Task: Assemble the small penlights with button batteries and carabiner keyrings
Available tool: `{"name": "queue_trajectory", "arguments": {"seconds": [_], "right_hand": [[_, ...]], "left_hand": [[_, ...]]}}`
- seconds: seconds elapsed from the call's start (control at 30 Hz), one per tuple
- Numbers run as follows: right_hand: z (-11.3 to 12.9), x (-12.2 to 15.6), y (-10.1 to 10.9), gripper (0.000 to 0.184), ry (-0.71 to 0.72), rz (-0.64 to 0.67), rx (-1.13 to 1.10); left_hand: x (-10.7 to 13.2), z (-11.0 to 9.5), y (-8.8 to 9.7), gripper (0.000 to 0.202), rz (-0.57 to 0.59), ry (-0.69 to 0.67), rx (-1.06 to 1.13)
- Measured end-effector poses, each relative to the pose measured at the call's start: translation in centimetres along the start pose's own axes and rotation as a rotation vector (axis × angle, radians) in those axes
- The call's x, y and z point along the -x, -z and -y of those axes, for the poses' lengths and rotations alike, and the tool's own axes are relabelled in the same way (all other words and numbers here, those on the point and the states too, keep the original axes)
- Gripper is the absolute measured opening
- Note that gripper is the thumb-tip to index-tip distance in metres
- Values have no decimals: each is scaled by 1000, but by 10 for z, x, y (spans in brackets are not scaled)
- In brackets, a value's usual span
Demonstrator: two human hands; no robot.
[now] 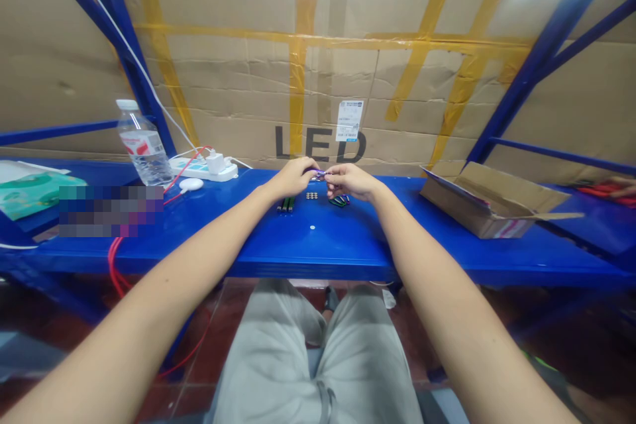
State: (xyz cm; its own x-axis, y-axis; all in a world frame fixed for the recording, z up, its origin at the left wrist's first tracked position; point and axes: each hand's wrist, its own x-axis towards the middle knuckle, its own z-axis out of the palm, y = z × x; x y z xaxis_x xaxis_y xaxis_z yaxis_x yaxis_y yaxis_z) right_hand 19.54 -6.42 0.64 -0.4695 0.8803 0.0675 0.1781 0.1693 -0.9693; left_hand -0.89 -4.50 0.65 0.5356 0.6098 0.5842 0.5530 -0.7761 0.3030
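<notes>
Above the blue table (pixel 308 248), my left hand (pixel 297 177) and my right hand (pixel 350 181) meet, fingers pinched on a small purple piece (pixel 318 173) with a metallic glint. Its exact kind is too small to tell. Below my left hand several dark green stick-shaped pieces (pixel 285 204) lie side by side. Small round metallic pieces (pixel 312 196) sit in rows between the hands. Under my right hand are dark green and purple loop-shaped pieces (pixel 339 200), like carabiners, partly overlapping. A small white disc (pixel 312 227) lies nearer the front edge.
An open cardboard box (pixel 477 202) stands on the right. To the left are a water bottle (pixel 144 146), a white power strip (pixel 223 171) with plugs and red cables (pixel 115 268). A large LED carton (pixel 238 99) stands behind. Another person's hand (pixel 625 189) shows at far right.
</notes>
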Motion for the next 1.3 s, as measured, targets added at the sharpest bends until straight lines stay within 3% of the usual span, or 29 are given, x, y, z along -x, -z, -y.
{"name": "queue_trajectory", "arguments": {"seconds": [0.1,0.3,0.47,0.6,0.8,1.07,1.2,1.3], "right_hand": [[1,0,0,23,-8,-35,88],[1,1,-1,29,55,-91,326],[-6,-7,0,26,165,-109,448],[-13,-14,1,23,252,-166,535],[-13,-16,-5,13,339,-217,648],[-8,-16,-5,12,499,-315,813],[-7,-14,-5,14,486,-345,799],[-7,-14,-4,14,440,-375,747]], "left_hand": [[1,-1,-2,19,67,29,-27],[5,-3,-7,23,136,-73,-182],[6,-1,-10,20,127,-20,-301],[6,0,-13,23,88,47,-273],[0,2,-16,35,95,244,78],[-1,-1,-6,31,301,676,801],[-1,-2,-2,36,363,704,957],[-1,-2,-1,29,320,688,989]]}}
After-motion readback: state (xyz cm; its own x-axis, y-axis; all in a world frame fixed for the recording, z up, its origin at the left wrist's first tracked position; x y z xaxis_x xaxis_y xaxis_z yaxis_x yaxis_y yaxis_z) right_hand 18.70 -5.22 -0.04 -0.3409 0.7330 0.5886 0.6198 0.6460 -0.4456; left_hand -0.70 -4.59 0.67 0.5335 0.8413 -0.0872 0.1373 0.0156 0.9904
